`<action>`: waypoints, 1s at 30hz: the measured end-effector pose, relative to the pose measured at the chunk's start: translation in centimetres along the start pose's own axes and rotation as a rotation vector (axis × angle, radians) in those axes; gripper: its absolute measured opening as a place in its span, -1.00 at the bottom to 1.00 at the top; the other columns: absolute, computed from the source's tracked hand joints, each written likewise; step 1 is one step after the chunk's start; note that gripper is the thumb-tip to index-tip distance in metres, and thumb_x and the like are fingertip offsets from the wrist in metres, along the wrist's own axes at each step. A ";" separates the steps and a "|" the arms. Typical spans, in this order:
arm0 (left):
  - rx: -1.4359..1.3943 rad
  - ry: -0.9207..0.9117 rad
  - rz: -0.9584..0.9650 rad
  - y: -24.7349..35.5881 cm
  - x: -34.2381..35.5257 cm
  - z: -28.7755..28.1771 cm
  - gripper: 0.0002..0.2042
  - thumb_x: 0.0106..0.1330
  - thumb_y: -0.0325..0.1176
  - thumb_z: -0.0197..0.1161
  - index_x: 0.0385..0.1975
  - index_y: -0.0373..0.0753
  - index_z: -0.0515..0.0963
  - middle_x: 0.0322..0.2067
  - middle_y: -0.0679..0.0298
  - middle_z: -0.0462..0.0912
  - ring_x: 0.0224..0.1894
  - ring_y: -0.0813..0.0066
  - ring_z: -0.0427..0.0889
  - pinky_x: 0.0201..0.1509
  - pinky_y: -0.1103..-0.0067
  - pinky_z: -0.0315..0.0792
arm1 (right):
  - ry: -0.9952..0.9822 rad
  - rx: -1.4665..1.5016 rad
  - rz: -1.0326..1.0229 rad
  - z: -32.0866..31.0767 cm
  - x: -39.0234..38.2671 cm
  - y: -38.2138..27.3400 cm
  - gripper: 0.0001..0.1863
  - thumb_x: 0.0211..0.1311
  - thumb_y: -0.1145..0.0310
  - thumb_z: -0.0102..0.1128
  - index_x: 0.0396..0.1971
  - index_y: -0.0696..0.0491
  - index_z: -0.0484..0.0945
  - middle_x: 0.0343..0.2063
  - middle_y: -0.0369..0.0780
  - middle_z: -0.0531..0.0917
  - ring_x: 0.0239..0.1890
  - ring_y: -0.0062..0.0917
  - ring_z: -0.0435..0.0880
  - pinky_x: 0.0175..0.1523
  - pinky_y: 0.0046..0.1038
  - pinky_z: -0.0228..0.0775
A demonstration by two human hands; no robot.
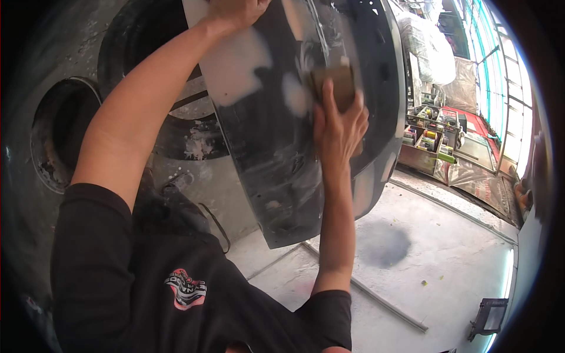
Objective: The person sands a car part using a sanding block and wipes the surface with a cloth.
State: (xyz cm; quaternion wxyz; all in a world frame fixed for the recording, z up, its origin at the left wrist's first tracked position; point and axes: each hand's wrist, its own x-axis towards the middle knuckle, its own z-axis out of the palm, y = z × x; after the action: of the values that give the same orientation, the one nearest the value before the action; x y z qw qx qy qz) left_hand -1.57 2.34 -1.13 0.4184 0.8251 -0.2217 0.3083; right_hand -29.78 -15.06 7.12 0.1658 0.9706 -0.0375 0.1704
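gripping a block [345,85] on the patchy panel [276,144]: right hand [342,126]; left hand [238,10], grip unclear; trays [432,138] right of panel, pale floor [444,244] below.

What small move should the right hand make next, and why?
Perhaps slide the block slightly left: the right grip appears to hold it against the dark panel, and a pale patch lies just left of it.

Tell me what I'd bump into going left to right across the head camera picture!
Pink-and-black shirt print → left hand, partly cut off at the top edge → right hand holding a brown sanding block → divided storage box → black floodlight.
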 end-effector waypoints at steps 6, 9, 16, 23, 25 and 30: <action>-0.072 -0.011 0.050 -0.3 -0.2 0.3 -0.83 0.42 -0.23 0.33 -0.15 -0.13 0.58 -0.16 0.14 0.62 -0.05 0.02 0.57 0.09 0.11 0.42 | 0.017 -0.006 -0.022 0.8 4.3 -0.3 -0.24 0.25 0.22 0.49 0.45 -0.48 0.44 0.37 0.13 0.34 0.24 0.06 0.47 0.27 0.03 0.33; -0.007 0.024 0.073 -1.1 -0.7 -0.8 -0.84 0.40 -0.25 0.34 -0.16 -0.13 0.57 -0.17 0.15 0.61 -0.05 0.03 0.57 0.08 0.12 0.43 | -0.050 0.064 -0.006 0.4 -1.7 -1.1 -0.26 0.27 0.22 0.47 0.45 -0.48 0.45 0.38 0.13 0.33 0.24 0.05 0.46 0.27 0.02 0.33; -0.028 0.054 0.072 -0.2 0.2 -0.1 -0.84 0.38 -0.27 0.35 -0.17 -0.14 0.57 -0.19 0.15 0.59 -0.06 0.04 0.56 0.07 0.13 0.42 | 0.035 0.034 -0.031 1.4 7.4 -0.2 -0.29 0.28 0.21 0.44 0.43 -0.44 0.44 0.35 0.11 0.37 0.22 0.02 0.48 0.27 0.03 0.33; -0.021 -0.083 -0.007 -0.7 -0.1 -0.2 -0.79 0.43 -0.16 0.32 -0.11 -0.14 0.66 -0.13 0.17 0.65 0.00 0.07 0.58 0.16 0.13 0.42 | -0.007 0.115 -0.067 0.2 2.0 0.3 -0.24 0.19 0.24 0.49 0.43 -0.42 0.45 0.36 0.09 0.38 0.24 -0.01 0.50 0.30 -0.02 0.35; 0.006 -0.010 0.076 -1.7 0.1 0.2 -0.77 0.44 -0.12 0.35 -0.07 -0.08 0.67 -0.12 0.23 0.67 -0.02 0.07 0.60 0.10 0.15 0.46 | -0.055 0.182 0.031 -1.3 -4.6 0.0 -0.19 0.15 0.29 0.52 0.44 -0.41 0.45 0.41 0.09 0.34 0.29 0.01 0.47 0.33 -0.03 0.35; -0.040 -0.030 0.127 -1.6 -0.2 1.6 -0.74 0.43 -0.07 0.35 0.00 0.02 0.67 0.00 0.33 0.66 0.06 0.08 0.58 0.13 0.08 0.44 | -0.191 0.196 0.215 -5.3 -19.1 -1.9 -0.15 0.09 0.30 0.57 0.45 -0.37 0.46 0.46 0.11 0.27 0.40 0.04 0.39 0.44 0.11 0.26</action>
State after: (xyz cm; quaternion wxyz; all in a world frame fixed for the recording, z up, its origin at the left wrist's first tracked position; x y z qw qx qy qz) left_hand -0.17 1.95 -2.90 0.4109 0.8053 -0.2859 0.3176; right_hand -49.19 -11.20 4.67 0.0466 0.9843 -0.1400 0.0968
